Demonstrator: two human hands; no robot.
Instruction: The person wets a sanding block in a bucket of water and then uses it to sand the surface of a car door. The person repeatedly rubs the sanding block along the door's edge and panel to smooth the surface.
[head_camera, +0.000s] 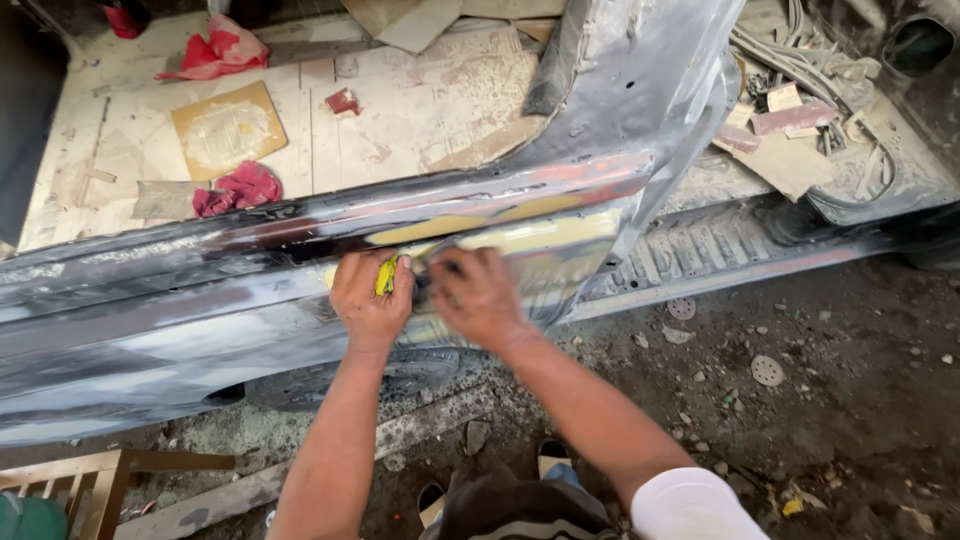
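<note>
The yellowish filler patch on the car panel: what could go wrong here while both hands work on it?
1. Both hands, left and right, press one spot of the filler patch; it may be rubbed unevenly.
2. Loose debris and discs lie on the ground by the feet; a slip is possible.

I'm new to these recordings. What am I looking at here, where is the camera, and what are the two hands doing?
There is no machine here: the single picture comes from a camera worn on a person's head, looking down at their own bare arms. Both hands press against a car body panel, stripped and patched with grey and yellowish filler. The left hand grips a small yellow piece, possibly sandpaper or a pad; the right hand is blurred, so what it holds is unclear. Inside the stripped car floor lie red rags and a cardboard sheet. Round discs lie on the dirt ground.
</note>
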